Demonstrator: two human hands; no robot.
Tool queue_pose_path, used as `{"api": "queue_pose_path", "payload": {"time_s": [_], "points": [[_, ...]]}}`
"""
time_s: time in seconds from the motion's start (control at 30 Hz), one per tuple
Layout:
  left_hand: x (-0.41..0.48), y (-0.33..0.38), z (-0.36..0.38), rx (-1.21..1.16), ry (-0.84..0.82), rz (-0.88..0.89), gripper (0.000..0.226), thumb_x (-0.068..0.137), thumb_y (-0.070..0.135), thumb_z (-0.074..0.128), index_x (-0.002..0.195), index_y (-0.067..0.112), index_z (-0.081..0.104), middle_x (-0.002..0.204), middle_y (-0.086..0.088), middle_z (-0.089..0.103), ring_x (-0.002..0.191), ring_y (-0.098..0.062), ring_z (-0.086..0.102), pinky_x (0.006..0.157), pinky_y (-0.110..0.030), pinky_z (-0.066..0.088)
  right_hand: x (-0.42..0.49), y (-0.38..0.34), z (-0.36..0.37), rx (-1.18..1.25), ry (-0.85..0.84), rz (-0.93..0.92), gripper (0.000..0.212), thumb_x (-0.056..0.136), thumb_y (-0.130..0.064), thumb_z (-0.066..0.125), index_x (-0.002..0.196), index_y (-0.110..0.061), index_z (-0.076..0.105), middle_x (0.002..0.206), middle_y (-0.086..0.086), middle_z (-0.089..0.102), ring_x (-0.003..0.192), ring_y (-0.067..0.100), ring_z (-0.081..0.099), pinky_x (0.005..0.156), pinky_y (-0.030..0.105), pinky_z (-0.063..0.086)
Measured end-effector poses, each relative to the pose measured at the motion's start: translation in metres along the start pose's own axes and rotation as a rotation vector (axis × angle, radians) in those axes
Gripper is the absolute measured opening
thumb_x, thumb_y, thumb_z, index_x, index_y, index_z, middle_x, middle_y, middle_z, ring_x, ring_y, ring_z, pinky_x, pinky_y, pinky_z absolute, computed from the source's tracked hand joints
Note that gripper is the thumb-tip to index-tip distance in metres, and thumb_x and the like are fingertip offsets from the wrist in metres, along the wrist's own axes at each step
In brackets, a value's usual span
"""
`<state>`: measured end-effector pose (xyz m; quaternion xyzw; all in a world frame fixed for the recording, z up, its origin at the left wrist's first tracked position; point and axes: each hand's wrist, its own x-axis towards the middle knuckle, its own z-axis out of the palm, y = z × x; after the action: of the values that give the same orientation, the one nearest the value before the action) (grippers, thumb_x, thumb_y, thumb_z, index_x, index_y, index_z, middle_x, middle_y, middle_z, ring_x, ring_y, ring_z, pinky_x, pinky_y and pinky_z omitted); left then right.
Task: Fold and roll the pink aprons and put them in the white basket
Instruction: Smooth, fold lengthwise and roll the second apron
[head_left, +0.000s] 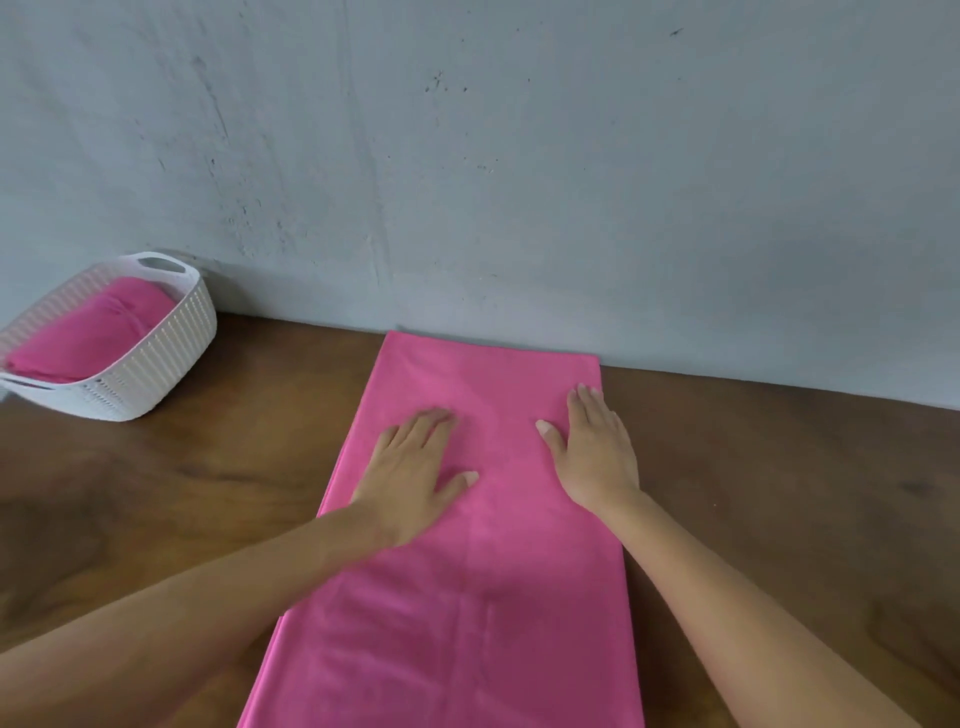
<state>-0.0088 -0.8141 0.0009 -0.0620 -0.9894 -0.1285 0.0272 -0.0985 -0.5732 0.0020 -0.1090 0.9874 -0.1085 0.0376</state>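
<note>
Pink apron (467, 623) flat beneath left grip (415, 467) and right grip (597, 457)

Illumination is soft, diffuse and moderately bright, casting only faint shadows on the pink apron (493, 597) beside the left hand (415, 467) and right hand (597, 452), with the wall (519, 156) dimmer at far right, mild overall softness, and wide-angle distortion bowing the far edge of the counter (182, 493).

Both hands, left (415, 470) and right (597, 452), press flat on the folded pink apron (467, 623).
</note>
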Motion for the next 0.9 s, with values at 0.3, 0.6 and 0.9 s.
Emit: {"api": "queue_pose_path", "payload": {"time_s": [0.3, 0.6, 0.9], "points": [[-0.019, 0.019, 0.016, 0.053, -0.027, 0.011, 0.078, 0.096, 0.072, 0.008, 0.162, 0.03, 0.012, 0.17, 0.005, 0.004, 0.157, -0.016, -0.003, 0.128, -0.041, 0.004, -0.065, -0.008, 0.0, -0.07, -0.108, 0.016, 0.078, 0.102, -0.063, 0.012, 0.161, -0.015, -0.004, 0.169, -0.001, -0.01, 0.154, 0.012, -0.011, 0.126, 0.038, -0.001], [-0.019, 0.018, 0.012, 0.022, -0.038, 0.055, 0.074, 0.101, 0.065, 0.021, 0.16, 0.023, 0.023, 0.169, -0.005, 0.016, 0.156, -0.026, 0.009, 0.127, -0.047, 0.01, -0.182, -0.022, 0.007, -0.095, -0.113, 0.157, 0.078, 0.099, -0.064, 0.004, 0.16, -0.018, -0.009, 0.168, -0.006, -0.015, 0.153, 0.015, -0.019, 0.127, 0.036, -0.001], [-0.019, 0.016, 0.01, 0.029, -0.068, 0.074, 0.074, 0.101, 0.063, 0.019, 0.16, 0.019, 0.023, 0.168, -0.011, 0.015, 0.155, -0.031, 0.009, 0.126, -0.051, 0.011, -0.315, -0.044, 0.015, -0.098, -0.103, 0.288, 0.087, 0.088, -0.074, -0.016, 0.16, -0.025, -0.011, 0.165, -0.016, -0.021, 0.153, 0.011, -0.018, 0.126, 0.034, -0.003]]}}
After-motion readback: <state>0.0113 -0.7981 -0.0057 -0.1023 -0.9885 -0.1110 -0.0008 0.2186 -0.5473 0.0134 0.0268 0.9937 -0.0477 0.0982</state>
